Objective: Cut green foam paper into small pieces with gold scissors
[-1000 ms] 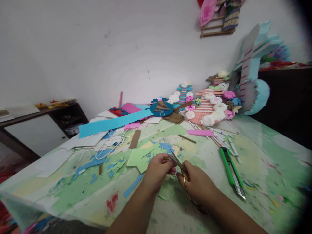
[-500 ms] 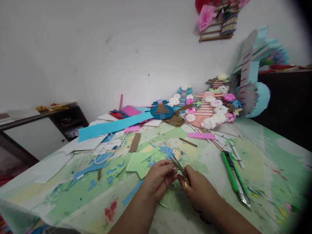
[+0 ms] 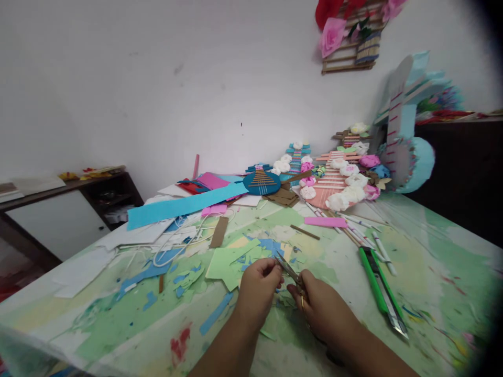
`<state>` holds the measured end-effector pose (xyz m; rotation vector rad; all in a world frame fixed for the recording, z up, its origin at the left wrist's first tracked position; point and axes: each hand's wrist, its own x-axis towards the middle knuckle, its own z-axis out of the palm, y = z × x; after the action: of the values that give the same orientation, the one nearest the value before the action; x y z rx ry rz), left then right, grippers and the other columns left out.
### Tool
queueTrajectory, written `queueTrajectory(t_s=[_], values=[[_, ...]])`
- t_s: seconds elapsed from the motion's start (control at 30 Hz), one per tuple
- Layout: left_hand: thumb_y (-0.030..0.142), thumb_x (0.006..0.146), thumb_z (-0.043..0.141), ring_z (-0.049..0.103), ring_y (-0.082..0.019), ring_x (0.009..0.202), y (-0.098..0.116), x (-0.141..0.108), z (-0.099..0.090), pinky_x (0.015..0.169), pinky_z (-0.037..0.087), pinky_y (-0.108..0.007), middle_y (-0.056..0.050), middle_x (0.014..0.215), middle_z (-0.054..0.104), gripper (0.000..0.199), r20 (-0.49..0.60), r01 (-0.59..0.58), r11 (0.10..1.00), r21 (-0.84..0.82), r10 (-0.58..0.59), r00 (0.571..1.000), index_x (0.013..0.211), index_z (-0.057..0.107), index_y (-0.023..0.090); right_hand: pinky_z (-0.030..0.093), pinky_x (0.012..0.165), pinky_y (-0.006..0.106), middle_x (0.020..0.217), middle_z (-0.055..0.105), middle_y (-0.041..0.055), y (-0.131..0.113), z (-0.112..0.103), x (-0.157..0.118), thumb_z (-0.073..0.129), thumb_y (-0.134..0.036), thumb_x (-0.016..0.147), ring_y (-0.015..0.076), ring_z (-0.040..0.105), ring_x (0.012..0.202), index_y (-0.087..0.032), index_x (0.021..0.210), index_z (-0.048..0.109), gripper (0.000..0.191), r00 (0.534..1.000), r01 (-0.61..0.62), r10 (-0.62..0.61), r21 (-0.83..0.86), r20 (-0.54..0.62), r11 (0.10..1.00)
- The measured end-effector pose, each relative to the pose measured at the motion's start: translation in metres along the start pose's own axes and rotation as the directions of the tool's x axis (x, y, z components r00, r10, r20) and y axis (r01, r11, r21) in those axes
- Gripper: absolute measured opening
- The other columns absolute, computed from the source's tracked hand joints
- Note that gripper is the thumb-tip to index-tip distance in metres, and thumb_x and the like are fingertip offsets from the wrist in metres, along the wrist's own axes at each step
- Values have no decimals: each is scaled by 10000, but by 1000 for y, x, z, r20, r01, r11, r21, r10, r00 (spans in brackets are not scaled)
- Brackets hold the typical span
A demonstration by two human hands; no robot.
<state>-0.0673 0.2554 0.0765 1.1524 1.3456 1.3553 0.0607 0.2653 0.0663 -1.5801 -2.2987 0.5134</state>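
My right hand [image 3: 320, 303] is closed around the handles of a pair of scissors [image 3: 290, 269], whose blades point up and left, away from me. Right beside the blades, my left hand [image 3: 259, 285] has its fingers curled and pinched together; whatever is between them is hidden or too small to make out. Behind my left hand lies a light green sheet of paper [image 3: 223, 267] with cut edges, scattered with blue and green scraps. A narrow blue strip [image 3: 216, 313] lies on the table to the left of my left forearm.
A green box cutter [image 3: 377, 283] with its blade out lies right of my hands, near several markers [image 3: 383, 254]. A long turquoise strip [image 3: 184, 205], white cord and paper sheets spread over the left of the table [image 3: 129, 335]. Flower-decorated crafts [image 3: 334, 188] stand against the wall.
My left hand has turned and its fingers have curled in more tightly beside the blades. The scissors stay in my right hand, barely moved. The view has shifted slightly.
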Motion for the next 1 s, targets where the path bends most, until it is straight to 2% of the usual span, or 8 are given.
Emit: queueTrajectory(t_s=[0.2,0.33,0.5,0.67,0.87,1.0], values=[[290,664,445,376,-77,490,4,0,-10,479,290,-197,25,488,413,207,88,-69,976,206,51,995,572,542,131,197,450,231,640,570,38,0,-3,-2,294,-391,793,151,510,566,-193,725,397,234,1000,21,-20,-98,15,995],[288,648,455,329,-69,492,8,0,-13,476,257,-197,35,492,382,201,96,-116,955,275,93,991,604,570,128,188,444,237,640,577,47,3,-3,-1,289,-428,790,161,527,576,-188,767,414,272,998,42,-35,-193,43,980],[298,629,473,306,-59,461,13,-2,-15,451,231,-194,41,465,366,204,106,-65,961,267,38,994,547,547,126,194,446,244,667,587,64,3,-2,0,259,-448,795,168,539,592,-178,801,419,314,996,61,-44,-260,73,964],[315,613,493,346,-64,473,9,0,-18,479,281,-199,33,501,420,212,139,-33,980,196,6,990,647,593,131,196,451,242,675,586,64,2,-2,-1,264,-459,793,163,538,598,-174,813,420,325,995,73,-49,-286,87,955],[319,618,488,302,-55,442,2,4,-23,443,234,-199,42,461,356,216,141,-48,979,197,20,990,619,584,125,197,450,241,663,578,59,7,-2,1,249,-495,780,166,525,586,-176,804,422,364,997,66,-53,-288,51,955],[300,603,499,289,-53,428,1,7,-25,427,208,-197,48,443,347,243,99,13,990,141,-28,995,732,609,125,201,455,234,667,564,47,7,-4,1,263,-529,757,154,506,591,-184,786,428,383,998,56,-44,-238,55,970]])
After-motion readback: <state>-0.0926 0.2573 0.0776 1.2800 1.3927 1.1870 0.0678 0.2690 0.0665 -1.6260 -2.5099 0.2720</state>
